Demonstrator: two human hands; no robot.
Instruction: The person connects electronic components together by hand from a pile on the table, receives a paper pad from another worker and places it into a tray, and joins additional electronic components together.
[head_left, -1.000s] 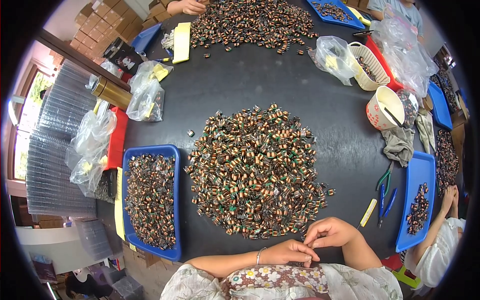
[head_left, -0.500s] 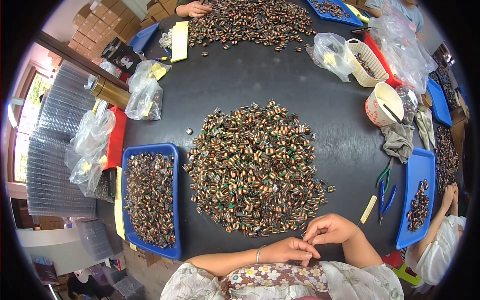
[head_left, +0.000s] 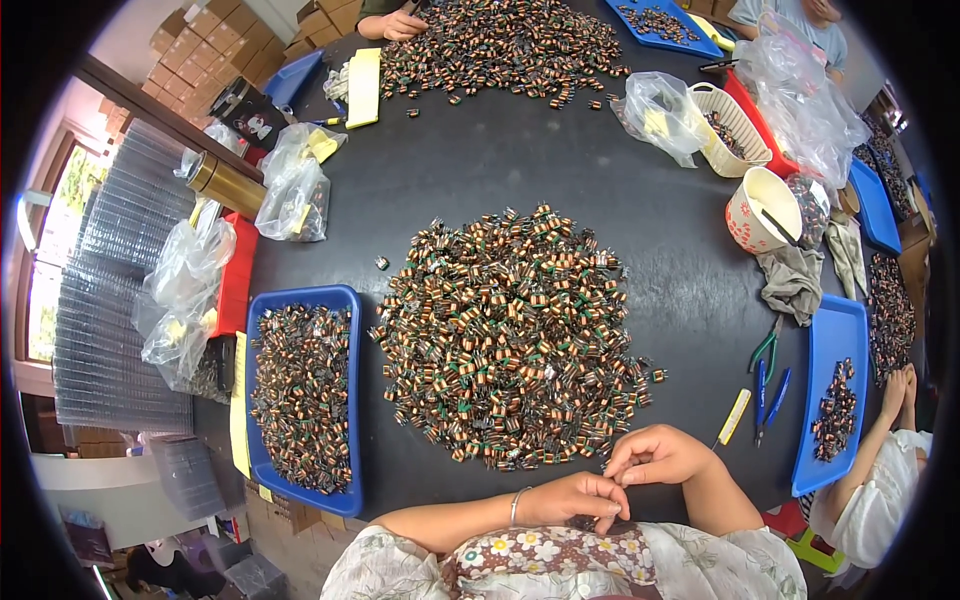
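Note:
Close to the table's near edge, my two hands meet at the fingertips. My left hand (head_left: 578,497) is curled, palm inward, and dark little parts that look like small coils (head_left: 582,522) peek out beneath its fingers. Thumb and forefinger of my right hand (head_left: 662,455) are pinched together beside the left fingertips; a tiny dark bit shows there, too small to make out. Just beyond both hands spreads a large heap of small copper-wound coils (head_left: 510,340) with dark cores, metal pins and some green parts.
A blue tray (head_left: 356,400) full of coils stands left; another blue tray (head_left: 840,325) with fewer lies right. Nearby are blue pliers (head_left: 770,400), green-handled pliers (head_left: 767,350) and a yellow cutter knife (head_left: 735,415). A person's hand (head_left: 400,25) rests by the far heap (head_left: 510,45).
The view has shifted very slightly. My hands stay together near the table edge, with only small finger movements; the left fingers have moved a little to the left.

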